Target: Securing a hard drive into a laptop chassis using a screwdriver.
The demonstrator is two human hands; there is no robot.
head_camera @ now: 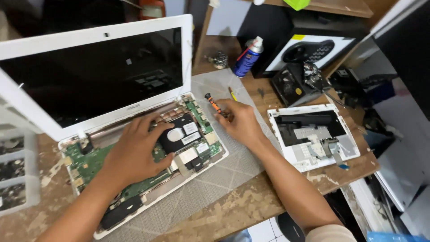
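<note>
A white laptop (27, 96) stands open with a dark screen, its keyboard cover off and the green circuit board (87, 163) bare. My left hand (134, 150) lies flat on the board, fingers spread beside the black hard drive (181, 132). My right hand (239, 121) hovers just right of the laptop base, closed around a small screwdriver with an orange and black handle (212, 103), tip hidden in the fingers. The removed white keyboard cover (313, 134) lies upside down to the right.
A grey work mat (215, 179) covers the worn wooden table (251, 206). A blue spray can (247, 57) stands behind, with a black box (293, 83) and a picture of a phone beside it. Clear parts drawers (15, 170) sit at the left edge.
</note>
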